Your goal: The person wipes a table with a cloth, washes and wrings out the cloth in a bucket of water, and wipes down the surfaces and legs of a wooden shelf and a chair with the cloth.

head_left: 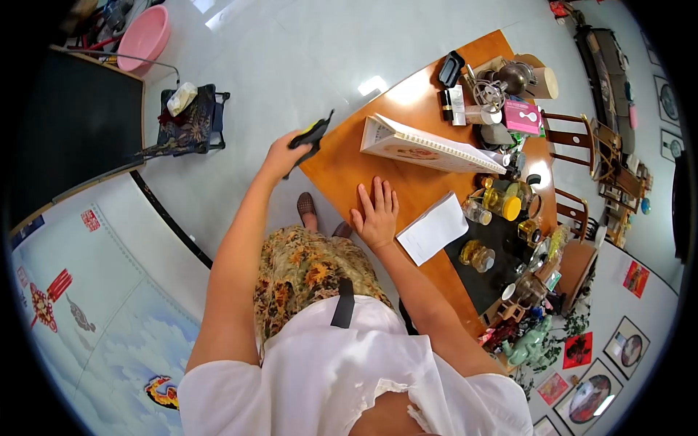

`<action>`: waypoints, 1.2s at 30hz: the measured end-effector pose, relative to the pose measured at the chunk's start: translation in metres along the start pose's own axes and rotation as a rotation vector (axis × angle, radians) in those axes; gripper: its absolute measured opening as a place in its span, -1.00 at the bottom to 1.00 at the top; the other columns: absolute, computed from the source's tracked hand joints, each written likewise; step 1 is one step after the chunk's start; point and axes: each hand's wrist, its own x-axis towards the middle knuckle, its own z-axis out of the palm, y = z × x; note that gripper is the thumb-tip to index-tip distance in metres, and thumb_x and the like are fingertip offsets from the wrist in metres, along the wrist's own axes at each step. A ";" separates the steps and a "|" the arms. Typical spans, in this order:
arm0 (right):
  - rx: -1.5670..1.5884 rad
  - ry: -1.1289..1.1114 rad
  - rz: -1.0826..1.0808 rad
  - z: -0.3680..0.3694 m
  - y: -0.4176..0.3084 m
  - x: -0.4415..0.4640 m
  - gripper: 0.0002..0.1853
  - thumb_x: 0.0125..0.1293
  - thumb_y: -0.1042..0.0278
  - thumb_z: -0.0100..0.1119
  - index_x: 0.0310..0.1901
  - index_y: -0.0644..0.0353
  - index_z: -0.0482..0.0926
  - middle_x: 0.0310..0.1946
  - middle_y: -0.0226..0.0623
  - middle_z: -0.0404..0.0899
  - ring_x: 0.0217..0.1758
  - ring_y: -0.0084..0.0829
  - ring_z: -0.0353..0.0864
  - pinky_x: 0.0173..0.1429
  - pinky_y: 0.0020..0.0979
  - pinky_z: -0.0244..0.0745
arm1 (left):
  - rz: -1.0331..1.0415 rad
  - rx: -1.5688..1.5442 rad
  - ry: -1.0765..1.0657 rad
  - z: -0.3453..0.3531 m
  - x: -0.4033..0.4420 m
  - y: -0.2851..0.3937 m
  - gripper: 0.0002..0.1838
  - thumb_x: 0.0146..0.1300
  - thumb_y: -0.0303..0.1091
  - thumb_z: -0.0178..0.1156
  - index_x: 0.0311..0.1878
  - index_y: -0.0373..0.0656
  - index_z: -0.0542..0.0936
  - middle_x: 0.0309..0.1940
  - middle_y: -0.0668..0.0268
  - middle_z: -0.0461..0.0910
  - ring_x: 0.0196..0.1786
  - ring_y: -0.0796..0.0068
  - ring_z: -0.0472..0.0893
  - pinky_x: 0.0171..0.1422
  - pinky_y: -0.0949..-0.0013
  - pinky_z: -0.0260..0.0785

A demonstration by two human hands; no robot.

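Observation:
My left hand [282,154] is closed around a black hand tool [311,138] with a yellow-green stripe and a thin pointed end. It is held off the table's near left corner, over the floor; its exact kind is unclear. Palm down on the wooden table [338,163] lies my right hand [376,216], fingers spread, holding nothing. Just right of that hand is a white notepad [434,229]. Beyond both hands a spiral-bound desk calendar [429,152] stands on the tabletop.
Jars and bottles, one with a yellow lid [511,208], crowd the table's right side. A pink box [522,116] and a black tray [451,69] sit farther back. On the left are a folding stool [196,123] and a pink basin [144,38]. Wooden chairs [571,131] stand beyond.

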 end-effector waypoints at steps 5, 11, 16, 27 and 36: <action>-0.006 -0.011 0.006 -0.002 0.001 0.000 -0.36 0.28 -0.03 0.12 0.40 -0.13 0.34 0.47 -0.08 0.13 0.50 -0.02 0.11 0.52 -0.01 -0.06 | 0.000 0.075 -0.055 0.005 0.008 0.033 -0.65 0.22 -0.24 0.27 0.01 -0.22 0.64 -0.25 0.40 0.64 -0.20 0.62 0.53 -0.08 0.49 0.37; 0.010 -0.022 -0.004 0.002 0.000 0.001 -0.40 0.30 -0.01 0.09 0.36 -0.07 0.39 0.47 -0.02 0.13 0.51 0.02 0.09 0.52 0.03 -0.10 | 0.117 0.080 -0.182 0.076 0.116 0.060 -0.59 0.21 -0.15 0.26 0.04 -0.19 0.63 -0.16 0.34 0.65 -0.15 0.53 0.56 -0.02 0.40 0.40; 0.000 -0.003 -0.030 0.005 -0.003 0.000 -0.42 0.32 -0.01 0.06 0.36 -0.07 0.38 0.47 -0.02 0.13 0.50 0.04 0.11 0.50 0.05 -0.04 | -0.015 0.032 -0.193 0.066 0.100 0.068 -0.59 0.25 -0.19 0.20 0.08 -0.25 0.59 -0.14 0.32 0.64 -0.13 0.53 0.54 -0.01 0.42 0.39; 0.030 -0.013 -0.012 -0.005 0.002 0.000 -0.36 0.27 -0.03 0.12 0.39 -0.08 0.35 0.49 -0.07 0.08 0.51 -0.01 0.08 0.50 0.04 -0.05 | -0.270 0.137 -0.083 -0.010 0.009 0.014 -0.58 0.23 -0.20 0.18 0.10 -0.24 0.59 -0.33 0.30 0.63 -0.30 0.54 0.56 -0.21 0.42 0.42; 0.045 -0.030 0.019 -0.008 0.000 0.000 -0.35 0.22 -0.02 0.19 0.36 -0.11 0.38 0.47 -0.06 0.11 0.51 0.00 0.09 0.52 0.04 -0.07 | 0.099 0.218 -0.136 0.085 0.120 0.063 -0.49 0.16 0.01 0.22 0.08 -0.12 0.62 -0.19 0.10 0.69 -0.14 0.21 0.65 0.00 0.24 0.45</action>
